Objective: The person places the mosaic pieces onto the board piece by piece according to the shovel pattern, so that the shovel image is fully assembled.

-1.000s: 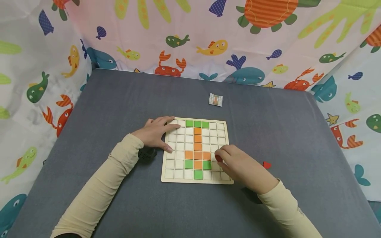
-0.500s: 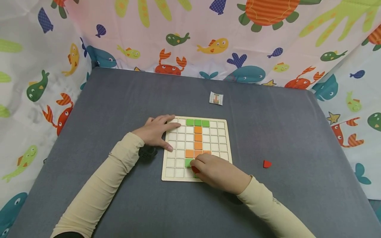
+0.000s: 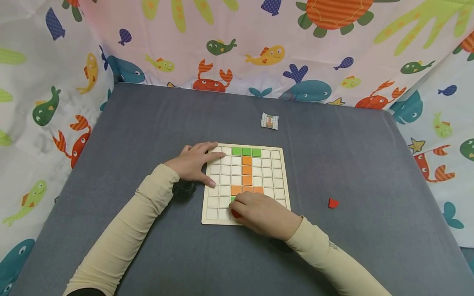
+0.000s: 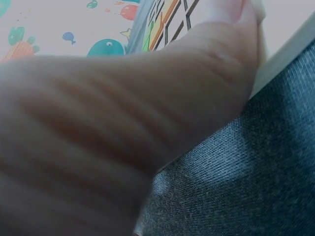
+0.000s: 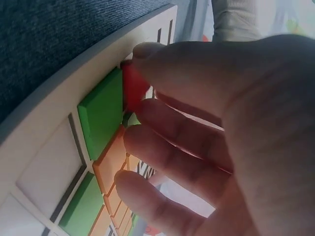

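A square wooden grid board (image 3: 277, 176) lies on the grey table, with green tiles (image 3: 246, 152) along its top row and orange tiles (image 3: 247, 170) down the middle. My left hand (image 3: 192, 163) rests on the board's left side, thumb and fingers spread apart. Over the lower rows is my right hand (image 3: 264, 213), pinching a small red tile (image 5: 134, 86) between thumb and index finger. In the right wrist view that tile is beside a green tile (image 5: 102, 115), at the cell to its left as the head view has it. The right hand hides several lower cells.
A second red tile (image 3: 333, 203), one corner rounded, lies loose on the table right of the board. Beyond the board is a small pattern card (image 3: 269, 121). A curtain (image 3: 244, 24) printed with sea animals rises behind the table.
My right hand has moved left across the board with the red tile, from the right-hand columns to the lower left of the middle. My left hand stays in place.
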A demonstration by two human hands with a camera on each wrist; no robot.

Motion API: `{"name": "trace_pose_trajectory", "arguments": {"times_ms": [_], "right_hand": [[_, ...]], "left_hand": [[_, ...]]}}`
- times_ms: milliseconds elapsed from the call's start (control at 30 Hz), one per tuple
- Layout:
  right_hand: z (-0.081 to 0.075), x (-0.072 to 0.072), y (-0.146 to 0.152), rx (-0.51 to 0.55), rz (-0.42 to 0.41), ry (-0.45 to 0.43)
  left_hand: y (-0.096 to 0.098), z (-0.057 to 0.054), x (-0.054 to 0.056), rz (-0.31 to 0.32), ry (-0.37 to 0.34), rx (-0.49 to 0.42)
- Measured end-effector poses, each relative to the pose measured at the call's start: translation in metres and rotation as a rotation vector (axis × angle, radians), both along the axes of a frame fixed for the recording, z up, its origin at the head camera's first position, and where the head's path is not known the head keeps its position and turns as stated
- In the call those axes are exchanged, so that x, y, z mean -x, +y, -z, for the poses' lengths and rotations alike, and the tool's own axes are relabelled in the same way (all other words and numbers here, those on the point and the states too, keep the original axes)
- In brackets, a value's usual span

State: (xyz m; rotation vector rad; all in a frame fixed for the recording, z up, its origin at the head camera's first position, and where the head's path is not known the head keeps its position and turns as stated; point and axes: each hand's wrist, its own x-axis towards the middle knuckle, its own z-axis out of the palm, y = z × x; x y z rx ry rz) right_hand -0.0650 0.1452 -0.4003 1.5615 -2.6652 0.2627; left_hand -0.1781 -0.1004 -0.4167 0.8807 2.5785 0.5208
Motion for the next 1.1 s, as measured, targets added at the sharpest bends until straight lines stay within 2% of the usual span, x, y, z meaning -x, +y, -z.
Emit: {"name": "trace_pose_trajectory", "arguments": {"times_ms": [300,667,767,867,967,1100], "right_hand": [[0.003,0.003,0.002,-0.002,-0.021,-0.008],[0.008,0.008,0.009,0.051,-0.032,-0.014],[0.002,0.009,0.018,0.055,0.014,-0.038],[-0.007,0.012,0.036,0.047,0.102,-0.050],[-0.013,0.016,0.062,0.041,0.187,-0.015],[-0.013,0.018,0.106,0.034,0.300,0.030]], "left_hand": [[0.000,0.000,0.000,0.001,-0.001,-0.001],[0.002,-0.003,0.000,-0.004,-0.006,-0.001],[0.002,-0.002,0.000,-0.002,-0.002,0.003],[0.001,-0.001,0.001,0.004,-0.001,0.004],[0.001,0.000,0.002,0.008,-0.003,0.002],[0.001,0.000,0.002,0.009,-0.004,-0.001]]}}
